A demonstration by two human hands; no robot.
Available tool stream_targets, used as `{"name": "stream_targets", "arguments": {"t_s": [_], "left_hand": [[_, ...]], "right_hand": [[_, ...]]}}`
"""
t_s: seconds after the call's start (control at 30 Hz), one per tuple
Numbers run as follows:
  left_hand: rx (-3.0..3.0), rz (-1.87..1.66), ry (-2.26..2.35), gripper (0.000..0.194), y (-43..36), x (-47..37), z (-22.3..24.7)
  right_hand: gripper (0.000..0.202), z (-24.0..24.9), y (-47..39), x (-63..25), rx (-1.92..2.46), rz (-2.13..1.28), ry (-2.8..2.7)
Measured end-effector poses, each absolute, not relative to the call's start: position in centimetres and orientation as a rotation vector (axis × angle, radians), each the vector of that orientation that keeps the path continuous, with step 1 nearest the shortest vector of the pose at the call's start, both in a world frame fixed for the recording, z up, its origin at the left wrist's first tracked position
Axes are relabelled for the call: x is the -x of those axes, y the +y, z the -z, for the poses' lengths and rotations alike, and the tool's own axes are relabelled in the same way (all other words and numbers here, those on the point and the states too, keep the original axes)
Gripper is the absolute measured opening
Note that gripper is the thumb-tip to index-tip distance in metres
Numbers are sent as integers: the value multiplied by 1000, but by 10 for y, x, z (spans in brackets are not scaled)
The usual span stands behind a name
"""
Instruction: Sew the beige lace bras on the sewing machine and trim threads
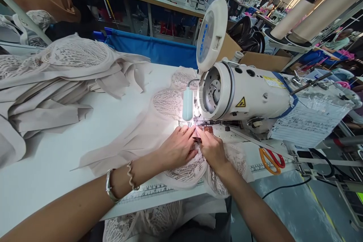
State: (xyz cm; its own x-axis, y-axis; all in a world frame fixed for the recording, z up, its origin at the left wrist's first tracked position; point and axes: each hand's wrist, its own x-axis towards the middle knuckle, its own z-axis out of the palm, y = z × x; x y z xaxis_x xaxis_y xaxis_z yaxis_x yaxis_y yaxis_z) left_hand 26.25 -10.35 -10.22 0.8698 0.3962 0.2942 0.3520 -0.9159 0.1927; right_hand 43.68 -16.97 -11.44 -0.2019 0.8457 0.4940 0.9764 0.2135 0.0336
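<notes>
A pale beige lace garment [184, 172] lies under the needle area of a white sewing machine [249, 87] and hangs over the table's front edge. My left hand [180, 147] rests on the fabric just in front of the lit needle area, its fingers closed on the cloth. Close beside it on the right, my right hand [211, 147] pinches the same garment's edge, fingertips nearly meeting the left ones. A small pale green lamp [187, 104] hangs just left of the machine head. The fingertips partly hide the fabric edge.
A tall pile of beige lace pieces [79, 56] covers the table's back left. Orange-handled scissors [269, 162] and red-handled ones [279, 157] lie right of my hands. A ruler strip [153, 191] runs along the front edge. Thread cones [295, 17] stand at the back right.
</notes>
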Motion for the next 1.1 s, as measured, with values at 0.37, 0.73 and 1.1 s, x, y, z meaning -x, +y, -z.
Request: {"name": "stream_targets", "arguments": {"t_s": [0.37, 0.73, 1.1], "left_hand": [[-2976, -512, 646, 55, -103, -258, 104], [-3030, -517, 651, 57, -101, -259, 106], [-3031, -547, 620, 59, -96, -259, 103]], "right_hand": [[41, 115, -169, -437, 1901, 331, -2130], [40, 116, -167, -437, 1882, 378, -2127], [31, 110, -163, -437, 1970, 267, -2069]]}}
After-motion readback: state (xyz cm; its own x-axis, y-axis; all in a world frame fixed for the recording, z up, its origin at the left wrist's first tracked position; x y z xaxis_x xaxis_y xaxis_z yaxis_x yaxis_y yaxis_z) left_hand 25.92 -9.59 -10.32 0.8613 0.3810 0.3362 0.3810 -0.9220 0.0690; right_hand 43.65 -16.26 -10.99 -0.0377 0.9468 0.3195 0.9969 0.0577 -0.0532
